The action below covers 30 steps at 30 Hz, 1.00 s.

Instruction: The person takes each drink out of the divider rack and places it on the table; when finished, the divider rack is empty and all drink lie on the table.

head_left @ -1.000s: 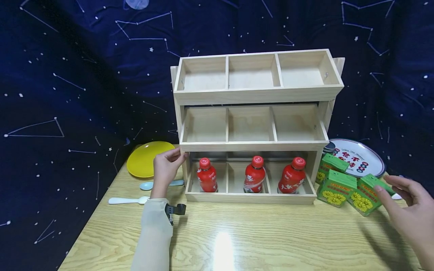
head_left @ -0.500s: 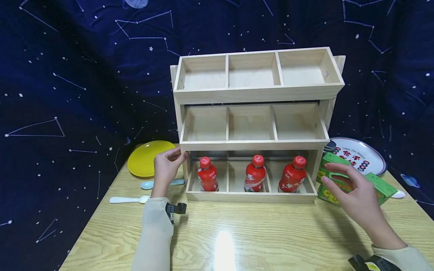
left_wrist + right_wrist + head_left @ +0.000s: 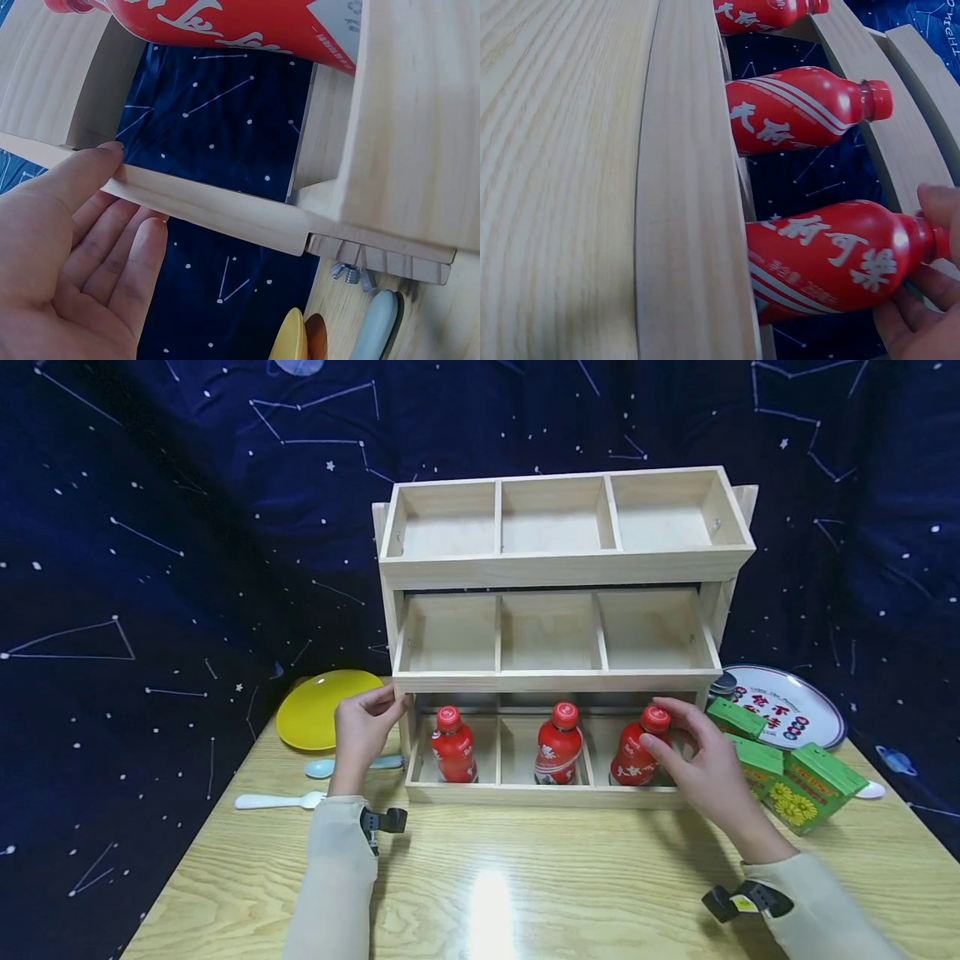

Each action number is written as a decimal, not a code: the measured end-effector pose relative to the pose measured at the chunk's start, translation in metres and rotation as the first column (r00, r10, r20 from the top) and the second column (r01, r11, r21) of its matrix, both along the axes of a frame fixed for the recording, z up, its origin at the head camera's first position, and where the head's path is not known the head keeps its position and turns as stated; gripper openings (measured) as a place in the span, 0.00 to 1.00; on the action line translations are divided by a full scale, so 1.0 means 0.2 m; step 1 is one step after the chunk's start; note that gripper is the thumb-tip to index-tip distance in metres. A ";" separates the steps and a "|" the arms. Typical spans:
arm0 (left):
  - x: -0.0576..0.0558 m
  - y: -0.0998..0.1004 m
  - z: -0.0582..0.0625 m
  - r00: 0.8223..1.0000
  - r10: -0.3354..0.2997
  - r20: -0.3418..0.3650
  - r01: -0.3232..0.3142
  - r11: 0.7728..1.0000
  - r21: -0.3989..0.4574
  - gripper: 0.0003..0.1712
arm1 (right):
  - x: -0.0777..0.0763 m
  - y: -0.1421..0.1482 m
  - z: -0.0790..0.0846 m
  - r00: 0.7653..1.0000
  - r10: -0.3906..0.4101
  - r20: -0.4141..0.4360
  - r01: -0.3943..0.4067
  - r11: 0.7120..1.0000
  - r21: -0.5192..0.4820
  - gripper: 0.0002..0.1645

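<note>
A three-tier wooden rack (image 3: 555,682) stands on the table, each tier split into three compartments. My left hand (image 3: 362,735) pinches its left upright (image 3: 217,206) between thumb and fingers, below the middle tier. Three red plastic bottles with red caps stand in the bottom tier: a left bottle (image 3: 454,752), a middle bottle (image 3: 558,752) and a right bottle (image 3: 632,758). Around the neck of the right one my right hand (image 3: 712,768) has its thumb and fingers, on either side of the cap. The right wrist view shows this bottle's label (image 3: 832,255) uncovered.
Green boxes with yellow flowers (image 3: 817,785) stand right of the rack, before a white plate (image 3: 817,693) with red print. On the left lie a yellow plate (image 3: 307,714), a light blue utensil (image 3: 321,768) and a white fork (image 3: 270,802). A dark starry cloth hangs behind.
My right hand has moved left from beside the green boxes to the right bottle and taken hold of its neck. My left hand stays on the upright.
</note>
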State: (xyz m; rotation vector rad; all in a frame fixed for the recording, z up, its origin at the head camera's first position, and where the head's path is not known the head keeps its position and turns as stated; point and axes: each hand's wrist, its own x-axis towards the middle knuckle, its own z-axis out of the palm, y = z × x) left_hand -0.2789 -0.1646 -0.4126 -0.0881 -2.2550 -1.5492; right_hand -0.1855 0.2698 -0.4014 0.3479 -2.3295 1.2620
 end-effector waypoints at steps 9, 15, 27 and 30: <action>0.00 0.01 0.00 1.000 -0.008 0.003 0.008 1.000 0.005 0.22 | -0.03 -0.01 -0.04 0.996 -0.041 -0.074 0.038 0.998 -0.041 0.29; 0.00 0.00 0.00 1.000 0.001 0.022 -0.001 1.000 -0.001 0.23 | -0.01 -0.05 0.00 0.989 -0.065 -0.134 0.057 0.996 -0.061 0.30; 0.00 0.00 0.00 1.000 -0.001 0.024 0.001 1.000 -0.002 0.23 | 0.17 -0.02 0.20 0.971 -0.112 -0.211 0.088 0.989 -0.121 0.34; 0.00 0.00 0.00 1.000 -0.003 0.019 0.003 1.000 -0.004 0.23 | 0.23 0.00 0.23 0.974 -0.142 -0.176 0.125 0.987 -0.105 0.34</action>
